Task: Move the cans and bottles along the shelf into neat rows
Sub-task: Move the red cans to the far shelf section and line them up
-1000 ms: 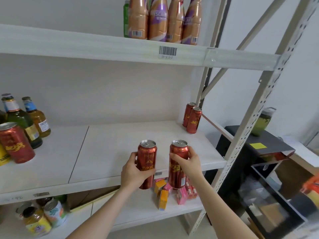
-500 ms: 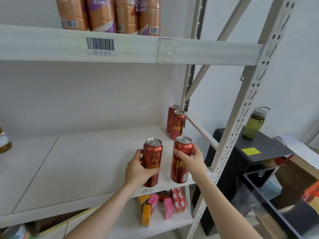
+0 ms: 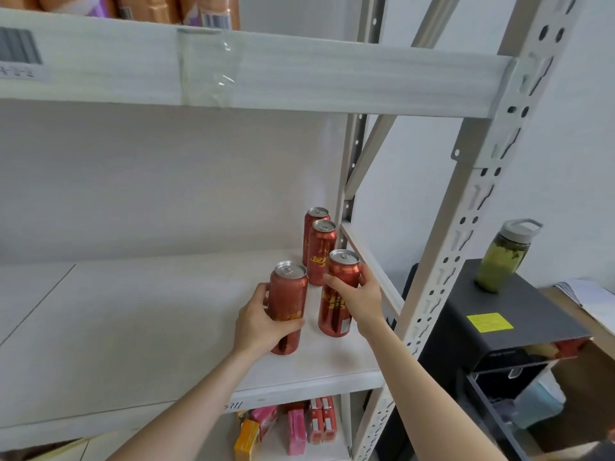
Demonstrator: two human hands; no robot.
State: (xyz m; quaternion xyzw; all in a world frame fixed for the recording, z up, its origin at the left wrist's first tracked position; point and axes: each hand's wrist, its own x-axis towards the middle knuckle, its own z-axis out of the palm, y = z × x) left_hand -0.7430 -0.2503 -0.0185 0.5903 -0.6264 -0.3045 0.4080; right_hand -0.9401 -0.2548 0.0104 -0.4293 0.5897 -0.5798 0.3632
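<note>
Left hand [image 3: 258,322] gripped a red can [image 3: 287,307]; right hand [image 3: 357,299] gripped a second red can [image 3: 337,294]. Both cans stood upright near the shelf [image 3: 149,327] right front corner. Two more cans [image 3: 319,249] stood behind, toward the right back corner.

Four cans are at the right end of the middle shelf [image 3: 166,311]. The left hand [image 3: 256,324] holds the left can [image 3: 288,301]. The right can [image 3: 339,294], held in the right hand [image 3: 361,299], is just beside it at 2 o'clock. From the right can, the second can [image 3: 322,251] stands close at 11 o'clock. The back can [image 3: 316,219] stands right behind that one, near the wall. Little boxes [image 3: 296,430] sit on the shelf below. Far off at 3 o'clock, a bottle [image 3: 502,257] stands on a big box [image 3: 466,344].
</note>
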